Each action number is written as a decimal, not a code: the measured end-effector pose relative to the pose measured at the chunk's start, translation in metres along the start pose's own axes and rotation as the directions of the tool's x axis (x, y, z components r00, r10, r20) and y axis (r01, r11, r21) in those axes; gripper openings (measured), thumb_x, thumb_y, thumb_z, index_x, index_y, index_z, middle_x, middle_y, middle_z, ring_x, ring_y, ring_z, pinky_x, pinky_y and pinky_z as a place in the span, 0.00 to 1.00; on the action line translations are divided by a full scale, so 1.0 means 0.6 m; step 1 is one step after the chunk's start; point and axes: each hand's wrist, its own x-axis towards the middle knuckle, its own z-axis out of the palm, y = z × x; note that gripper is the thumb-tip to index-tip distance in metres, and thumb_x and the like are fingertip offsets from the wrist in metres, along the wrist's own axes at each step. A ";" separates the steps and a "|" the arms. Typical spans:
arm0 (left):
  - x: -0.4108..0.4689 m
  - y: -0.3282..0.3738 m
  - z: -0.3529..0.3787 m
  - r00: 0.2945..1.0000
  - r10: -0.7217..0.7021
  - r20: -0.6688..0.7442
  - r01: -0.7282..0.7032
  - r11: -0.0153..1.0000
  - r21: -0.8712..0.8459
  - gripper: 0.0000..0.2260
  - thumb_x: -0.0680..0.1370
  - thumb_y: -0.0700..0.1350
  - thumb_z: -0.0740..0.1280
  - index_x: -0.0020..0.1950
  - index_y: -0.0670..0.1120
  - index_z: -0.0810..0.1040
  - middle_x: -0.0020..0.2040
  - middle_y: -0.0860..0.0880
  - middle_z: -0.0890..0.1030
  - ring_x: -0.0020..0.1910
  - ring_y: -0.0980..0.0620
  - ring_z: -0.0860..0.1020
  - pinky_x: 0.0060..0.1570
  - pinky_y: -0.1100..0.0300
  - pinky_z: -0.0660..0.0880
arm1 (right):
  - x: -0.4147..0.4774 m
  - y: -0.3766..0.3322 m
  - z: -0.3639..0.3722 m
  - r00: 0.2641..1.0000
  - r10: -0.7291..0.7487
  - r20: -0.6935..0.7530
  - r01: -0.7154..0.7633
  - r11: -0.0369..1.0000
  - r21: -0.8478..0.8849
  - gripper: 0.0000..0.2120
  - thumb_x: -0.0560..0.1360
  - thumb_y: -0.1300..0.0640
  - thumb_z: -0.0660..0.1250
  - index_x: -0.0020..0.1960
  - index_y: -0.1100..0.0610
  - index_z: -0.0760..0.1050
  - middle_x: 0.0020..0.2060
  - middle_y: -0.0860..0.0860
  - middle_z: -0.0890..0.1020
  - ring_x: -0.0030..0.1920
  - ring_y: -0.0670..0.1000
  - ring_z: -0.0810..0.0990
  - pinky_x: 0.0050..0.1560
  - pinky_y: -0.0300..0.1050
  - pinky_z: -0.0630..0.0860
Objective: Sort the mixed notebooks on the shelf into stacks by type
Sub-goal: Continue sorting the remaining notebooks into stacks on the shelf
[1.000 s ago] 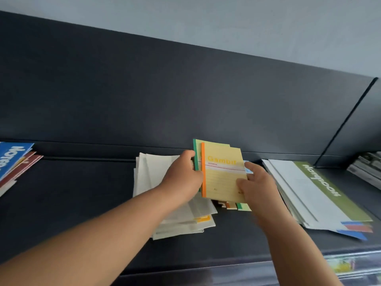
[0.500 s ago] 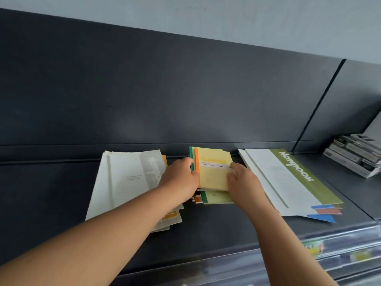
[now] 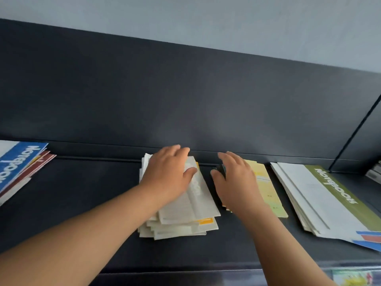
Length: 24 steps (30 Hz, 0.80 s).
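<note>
A loose pile of white notebooks (image 3: 185, 215) lies in the middle of the dark shelf (image 3: 82, 203), and my left hand (image 3: 169, 174) rests flat on its far end with fingers straight. Just right of it lies a small stack of yellow notebooks (image 3: 268, 193); my right hand (image 3: 237, 178) lies over its left part, fingers extended, holding nothing that I can see. Further right is a stack of large white notebooks with a green-banded one on top (image 3: 329, 197). At the far left sits a stack topped by a blue notebook (image 3: 14, 166).
The shelf's dark back panel (image 3: 185, 100) rises right behind the stacks. A vertical divider (image 3: 354, 129) closes the section at the right, with more books (image 3: 374, 172) beyond it. A clear price-label strip (image 3: 350, 277) runs along the front edge.
The yellow notebooks that both hands held upright now lie flat on the shelf. My left hand has moved left onto the white pile, and my right hand has let go and spread over the yellow stack.
</note>
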 end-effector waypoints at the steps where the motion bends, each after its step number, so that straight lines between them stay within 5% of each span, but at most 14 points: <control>1: -0.007 -0.022 -0.011 1.000 0.000 -0.014 0.001 0.999 0.045 0.26 0.80 0.57 0.58 0.75 0.48 0.61 0.75 0.48 0.63 0.74 0.48 0.60 0.69 0.55 0.57 | 0.002 -0.020 0.007 0.999 -0.023 0.024 0.023 1.000 -0.019 0.25 0.80 0.50 0.60 0.76 0.52 0.63 0.76 0.51 0.64 0.77 0.53 0.58 0.76 0.52 0.56; 14: -0.139 -0.384 -0.159 0.957 -0.273 -0.102 0.290 0.922 0.256 0.28 0.80 0.61 0.55 0.77 0.50 0.60 0.77 0.47 0.59 0.76 0.46 0.57 0.74 0.50 0.54 | 0.001 -0.344 0.169 0.917 -0.297 0.265 0.306 0.952 0.010 0.28 0.80 0.47 0.61 0.78 0.51 0.59 0.78 0.50 0.58 0.78 0.52 0.56 0.77 0.48 0.53; 17: -0.172 -0.474 -0.191 0.933 -0.337 -0.129 0.360 0.890 0.279 0.26 0.79 0.60 0.59 0.73 0.47 0.67 0.74 0.44 0.66 0.72 0.44 0.64 0.70 0.48 0.60 | -0.002 -0.421 0.216 0.888 -0.321 0.328 0.308 0.947 0.092 0.28 0.80 0.48 0.62 0.78 0.52 0.59 0.78 0.50 0.59 0.77 0.51 0.58 0.76 0.48 0.56; 24: -0.225 -0.651 -0.234 0.835 -0.549 -0.047 0.530 0.777 0.339 0.28 0.79 0.63 0.52 0.74 0.49 0.62 0.74 0.43 0.63 0.72 0.43 0.61 0.71 0.47 0.58 | -0.009 -0.550 0.301 0.850 -0.242 0.467 0.150 0.962 0.226 0.29 0.81 0.47 0.60 0.78 0.53 0.58 0.77 0.49 0.63 0.76 0.49 0.61 0.72 0.43 0.60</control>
